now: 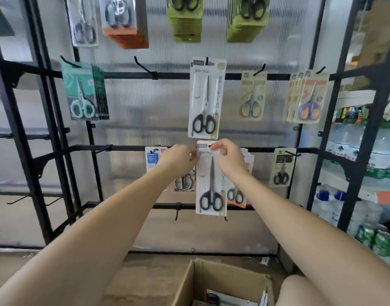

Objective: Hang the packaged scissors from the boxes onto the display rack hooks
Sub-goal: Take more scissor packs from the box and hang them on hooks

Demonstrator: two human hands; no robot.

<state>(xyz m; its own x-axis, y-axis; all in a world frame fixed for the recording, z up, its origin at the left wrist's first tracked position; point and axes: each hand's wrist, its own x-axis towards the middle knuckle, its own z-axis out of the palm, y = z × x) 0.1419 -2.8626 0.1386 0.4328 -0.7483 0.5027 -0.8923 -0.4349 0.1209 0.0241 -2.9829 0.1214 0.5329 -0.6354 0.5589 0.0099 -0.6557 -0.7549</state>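
- Two bare hands are raised to the display rack (132,75); the left hand (178,159) and the right hand (228,157) each pinch a top corner of one white scissors pack (210,180), black-handled, hanging upright between them at the lower rail.
- One matching white pack (207,98) hangs on the hook directly above, alone.
- On that upper rail: a teal-handled stack (84,93) at the left, one yellow-handled pack (252,97), and about three overlapping blue-and-orange packs (306,98) at the right.
- One grey pack (282,167) hangs right of the hands.
- One open cardboard box (222,283) sits below, with packs inside; their number cannot be told.
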